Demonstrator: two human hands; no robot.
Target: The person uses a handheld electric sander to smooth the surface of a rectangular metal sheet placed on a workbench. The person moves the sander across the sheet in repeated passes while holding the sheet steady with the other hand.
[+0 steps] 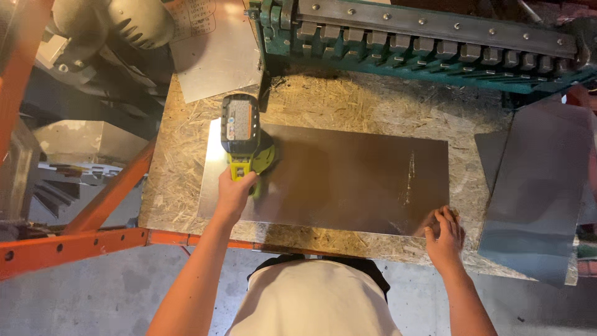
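Observation:
A dark rectangular metal sheet [348, 177] lies flat on a chipboard bench [348, 102]. My left hand [235, 193] grips the handle of a yellow-green cordless power tool [242, 134] that stands on the sheet's left end. My right hand [444, 236] rests with fingers spread on the sheet's near right corner, pressing it down. A pale scratch mark [408, 177] runs across the sheet near its right end.
A green metal-bending machine [423, 43] spans the bench's far edge. Loose metal sheets lie at the far left [214, 59] and hang off the right side [541, 193]. An orange steel frame [74, 242] and an electric motor [134, 22] sit to the left. Grey concrete floor lies below.

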